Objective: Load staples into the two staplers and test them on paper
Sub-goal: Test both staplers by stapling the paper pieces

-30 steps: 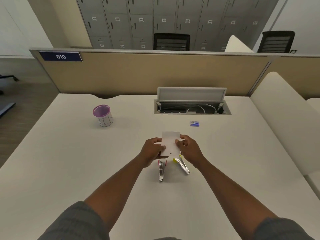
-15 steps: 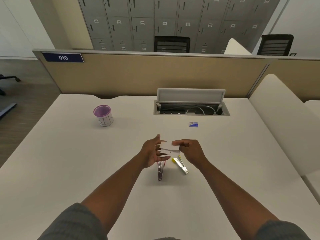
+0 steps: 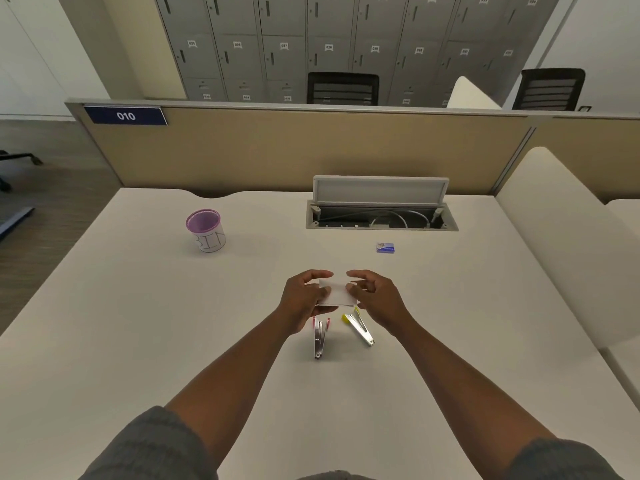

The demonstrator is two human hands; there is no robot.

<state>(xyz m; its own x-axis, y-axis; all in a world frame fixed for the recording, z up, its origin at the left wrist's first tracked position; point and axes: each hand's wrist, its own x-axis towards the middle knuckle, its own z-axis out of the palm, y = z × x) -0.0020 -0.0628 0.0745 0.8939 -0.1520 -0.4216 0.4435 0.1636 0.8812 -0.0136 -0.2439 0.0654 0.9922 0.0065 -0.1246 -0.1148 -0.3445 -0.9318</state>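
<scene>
While the left hand (image 3: 302, 299) and right hand (image 3: 375, 299) pinch one folded paper (image 3: 335, 295) by its ends above the desk (image 3: 138, 323), two staplers lie below: one apparently pink-trimmed stapler (image 3: 319, 337), one yellow-trimmed stapler (image 3: 360, 328). One staple box (image 3: 385, 247) and one cup (image 3: 206, 230) stand apart.

Bare tabletop (image 3: 138, 341) runs wide along both side edges; the pink stapler (image 3: 319, 337) and yellow stapler (image 3: 360, 329) lie mid-tabletop, the purple cup (image 3: 205, 230) and staple box (image 3: 385, 247) (both well apart) toward the far edge by the open cable hatch (image 3: 381, 209)
</scene>
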